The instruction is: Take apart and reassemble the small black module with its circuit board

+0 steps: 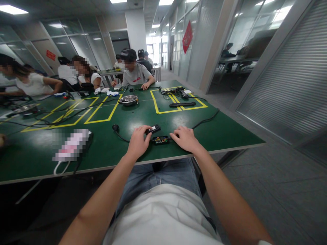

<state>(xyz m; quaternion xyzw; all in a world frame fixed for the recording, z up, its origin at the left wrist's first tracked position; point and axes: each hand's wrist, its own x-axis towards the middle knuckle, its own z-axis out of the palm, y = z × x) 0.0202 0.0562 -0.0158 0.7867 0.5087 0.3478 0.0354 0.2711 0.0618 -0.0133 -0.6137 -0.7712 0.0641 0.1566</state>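
An open black case [160,140] with coloured wires and small round parts inside lies on the green table near its front edge. Just behind it is a black cover [153,128] with a pale label, its left end between the thumb and fingers of my left hand [138,141]. My right hand [185,137] is at the right end of the open case, fingers bent around the black cable there; the exact grip is too small to tell. A black plug [115,127] on a cable lies left of my left hand.
The green table [230,136] bears yellow tape outlines, a metal bowl [128,100], a black bar [182,104] and tangled cables [176,91]. A pink-and-white item [73,146] lies at the left front. Across the table sits a person [135,73]; several others sit further left.
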